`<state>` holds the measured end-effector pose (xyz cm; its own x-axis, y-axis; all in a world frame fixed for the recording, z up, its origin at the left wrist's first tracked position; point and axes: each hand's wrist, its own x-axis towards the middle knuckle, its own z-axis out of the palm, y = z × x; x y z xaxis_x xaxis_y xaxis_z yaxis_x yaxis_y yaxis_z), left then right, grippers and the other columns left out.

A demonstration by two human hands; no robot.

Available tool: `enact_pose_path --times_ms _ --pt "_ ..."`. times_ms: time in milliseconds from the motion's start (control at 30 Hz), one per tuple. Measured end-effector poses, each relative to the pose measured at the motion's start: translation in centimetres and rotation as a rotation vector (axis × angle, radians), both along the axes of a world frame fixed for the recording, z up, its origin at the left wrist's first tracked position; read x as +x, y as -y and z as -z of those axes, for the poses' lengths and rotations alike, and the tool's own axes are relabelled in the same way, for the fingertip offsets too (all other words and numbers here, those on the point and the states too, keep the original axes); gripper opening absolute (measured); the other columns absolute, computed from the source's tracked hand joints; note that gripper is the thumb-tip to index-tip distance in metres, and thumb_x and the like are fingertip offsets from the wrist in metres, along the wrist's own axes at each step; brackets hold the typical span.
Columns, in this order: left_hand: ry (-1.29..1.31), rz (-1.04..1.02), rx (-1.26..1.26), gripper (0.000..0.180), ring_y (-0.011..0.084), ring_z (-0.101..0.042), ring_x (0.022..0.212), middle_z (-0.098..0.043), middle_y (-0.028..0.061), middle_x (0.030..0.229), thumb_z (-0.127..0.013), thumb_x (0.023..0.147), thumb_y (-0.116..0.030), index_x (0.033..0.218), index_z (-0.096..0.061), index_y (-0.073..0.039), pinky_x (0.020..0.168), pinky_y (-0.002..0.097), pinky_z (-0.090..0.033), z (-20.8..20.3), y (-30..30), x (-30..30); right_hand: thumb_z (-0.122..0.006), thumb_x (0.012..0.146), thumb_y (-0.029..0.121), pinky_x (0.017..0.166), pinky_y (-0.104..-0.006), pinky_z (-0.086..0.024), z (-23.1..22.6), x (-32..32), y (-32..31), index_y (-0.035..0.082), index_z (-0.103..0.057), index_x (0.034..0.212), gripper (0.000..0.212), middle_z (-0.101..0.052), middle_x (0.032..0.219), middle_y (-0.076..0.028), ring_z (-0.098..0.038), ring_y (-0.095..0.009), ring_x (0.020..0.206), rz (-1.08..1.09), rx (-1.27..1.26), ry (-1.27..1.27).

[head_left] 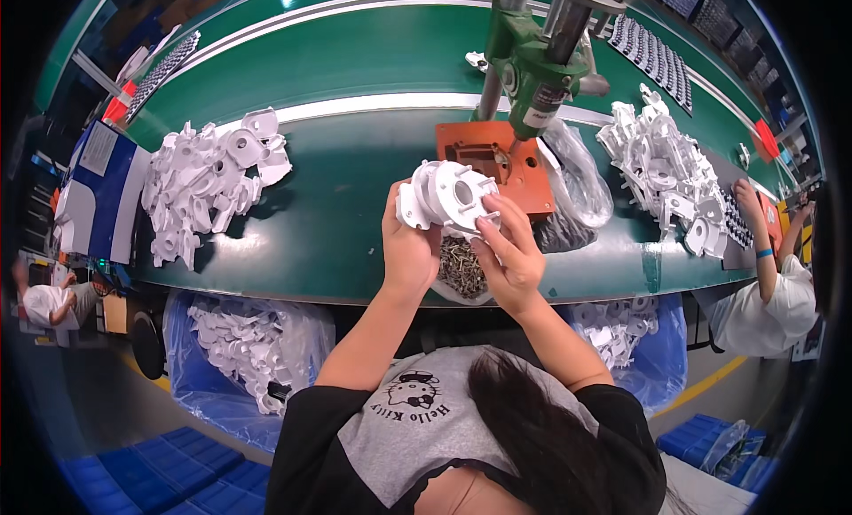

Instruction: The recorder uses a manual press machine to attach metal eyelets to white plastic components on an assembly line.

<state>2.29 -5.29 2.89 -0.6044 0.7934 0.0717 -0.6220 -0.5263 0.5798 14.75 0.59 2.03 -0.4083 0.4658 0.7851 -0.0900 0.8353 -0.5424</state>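
Over the near part of the bench, in front of the machine, I hold white moulded plastic parts. My left hand (412, 249) is closed round a white plastic part (412, 206) with a rounded flange. Against it sits another white plastic part (445, 194), with a round hole and small posts facing up. My right hand (513, 256) grips this one by its right edge with thumb and fingers. Whether the two parts are joined or only touch, I cannot tell. Below them, partly hidden by my hands, is a bag of small metal screws (461, 268).
A green press-like machine (535, 71) stands over an orange fixture (470, 135). Clear plastic bagging (581, 178) lies beside it. Heaps of white parts lie left (200, 182) and right (661, 165). Lined blue bins (200, 373) sit below the bench edge. A co-worker's arm (759, 231) reaches in at right.
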Motion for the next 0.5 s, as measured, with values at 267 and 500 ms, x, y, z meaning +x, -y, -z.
enact_pose_path --times_ms 267,500 --pt "-0.023 0.006 -0.056 0.019 0.0197 -0.056 0.107 -0.054 0.0097 0.114 -0.046 0.097 -0.013 0.113 -0.045 -0.003 0.093 0.0339 -0.047 0.2 -0.2 0.6 -0.071 0.069 -0.005 0.088 -0.0373 -0.047 0.5 -0.2 -0.5 0.003 -0.066 0.107 0.039 -0.057 0.119 -0.016 -0.056 -0.033 0.109 -0.047 -0.002 0.098" --pt "-0.290 -0.117 0.047 0.037 0.0172 -0.046 0.114 -0.047 0.0125 0.121 -0.048 0.097 -0.020 0.127 -0.034 -0.001 0.096 0.0316 -0.039 -0.3 -0.7 1.6 -0.068 0.074 0.000 0.091 -0.0378 -0.047 0.5 -0.1 0.0 0.003 -0.064 0.111 0.038 -0.051 0.130 -0.017 -0.055 -0.032 0.111 -0.160 -0.331 0.025"
